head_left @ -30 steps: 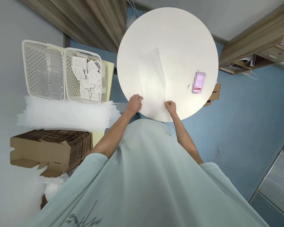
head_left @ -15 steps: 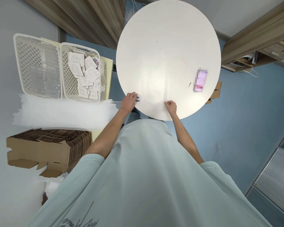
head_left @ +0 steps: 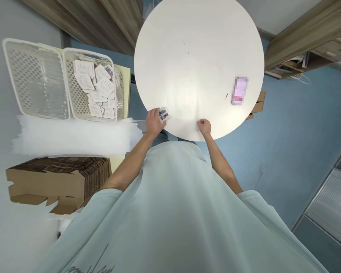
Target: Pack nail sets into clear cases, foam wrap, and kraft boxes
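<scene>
My left hand (head_left: 154, 122) is at the near left edge of the round white table (head_left: 199, 45). Its thumb and fingers grip a small clear blister pack (head_left: 165, 114) with rows of dark, rounded pieces inside. What these pieces are is too small to tell. To the right, my right hand (head_left: 205, 126) is at the table's near edge with fingers pinched together. A faint, pale patch lies on the white top beside these fingertips; whether they hold a thin sheet there I cannot make out.
At left, a white basket (head_left: 69, 81) holds many white printed cards or packs (head_left: 93, 85); another basket (head_left: 8, 64) holds clear plastic pieces. Below them lie white sheets (head_left: 74, 136) and folded cardboard boxes (head_left: 48, 184). A blurred phone-like object (head_left: 240, 90) lies on the table's right.
My left hand has turned slightly and shows more of the blister pack, which now looks tilted. My right hand stays pinched in nearly the same place. The whole view has shifted a little.
</scene>
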`<state>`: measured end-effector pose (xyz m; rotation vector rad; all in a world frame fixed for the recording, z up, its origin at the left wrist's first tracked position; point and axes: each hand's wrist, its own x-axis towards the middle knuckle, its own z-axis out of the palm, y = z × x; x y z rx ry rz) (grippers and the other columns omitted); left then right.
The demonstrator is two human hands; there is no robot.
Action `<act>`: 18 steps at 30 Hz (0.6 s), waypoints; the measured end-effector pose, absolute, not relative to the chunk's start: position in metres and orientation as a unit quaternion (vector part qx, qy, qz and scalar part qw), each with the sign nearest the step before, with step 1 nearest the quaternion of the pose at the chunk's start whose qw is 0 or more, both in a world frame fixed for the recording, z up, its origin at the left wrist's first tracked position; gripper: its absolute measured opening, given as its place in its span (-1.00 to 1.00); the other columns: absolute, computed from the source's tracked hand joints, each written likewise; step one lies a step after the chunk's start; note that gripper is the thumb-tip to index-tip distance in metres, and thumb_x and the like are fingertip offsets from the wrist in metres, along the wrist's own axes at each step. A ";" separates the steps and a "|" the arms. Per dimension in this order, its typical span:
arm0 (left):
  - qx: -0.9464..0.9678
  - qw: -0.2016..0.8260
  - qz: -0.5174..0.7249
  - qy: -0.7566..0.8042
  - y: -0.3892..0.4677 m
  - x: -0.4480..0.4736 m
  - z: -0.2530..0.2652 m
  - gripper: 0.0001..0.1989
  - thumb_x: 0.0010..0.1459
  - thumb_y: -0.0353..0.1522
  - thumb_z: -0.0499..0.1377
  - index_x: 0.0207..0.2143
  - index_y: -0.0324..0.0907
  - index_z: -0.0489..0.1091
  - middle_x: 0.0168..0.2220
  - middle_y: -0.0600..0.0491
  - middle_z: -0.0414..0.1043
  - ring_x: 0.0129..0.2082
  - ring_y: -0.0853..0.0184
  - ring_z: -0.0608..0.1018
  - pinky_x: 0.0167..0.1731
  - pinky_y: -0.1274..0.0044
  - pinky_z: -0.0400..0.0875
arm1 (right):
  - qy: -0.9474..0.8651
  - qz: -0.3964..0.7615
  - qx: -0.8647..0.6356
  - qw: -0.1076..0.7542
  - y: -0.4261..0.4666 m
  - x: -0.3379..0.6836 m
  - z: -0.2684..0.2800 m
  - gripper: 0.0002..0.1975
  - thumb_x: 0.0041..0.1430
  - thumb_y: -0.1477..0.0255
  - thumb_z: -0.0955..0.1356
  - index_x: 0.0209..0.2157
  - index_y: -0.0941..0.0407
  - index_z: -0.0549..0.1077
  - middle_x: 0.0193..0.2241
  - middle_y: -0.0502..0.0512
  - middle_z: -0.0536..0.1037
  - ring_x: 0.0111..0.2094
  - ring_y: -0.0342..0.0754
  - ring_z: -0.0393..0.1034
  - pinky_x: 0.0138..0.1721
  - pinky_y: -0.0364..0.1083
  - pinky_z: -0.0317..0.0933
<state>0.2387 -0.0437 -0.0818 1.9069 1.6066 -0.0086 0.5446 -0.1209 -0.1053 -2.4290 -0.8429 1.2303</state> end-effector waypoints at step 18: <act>0.785 0.374 -0.059 0.490 -0.069 0.299 -0.104 -0.27 0.28 -0.47 0.18 0.50 -0.29 0.31 0.50 -0.40 0.32 0.51 -0.21 0.34 0.45 0.01 0.33 | -0.287 0.467 -0.821 0.159 -0.148 0.539 -0.095 -0.87 0.40 0.30 0.37 -0.21 0.02 0.53 -0.16 0.12 0.75 -0.19 0.05 0.68 0.05 0.03 0.48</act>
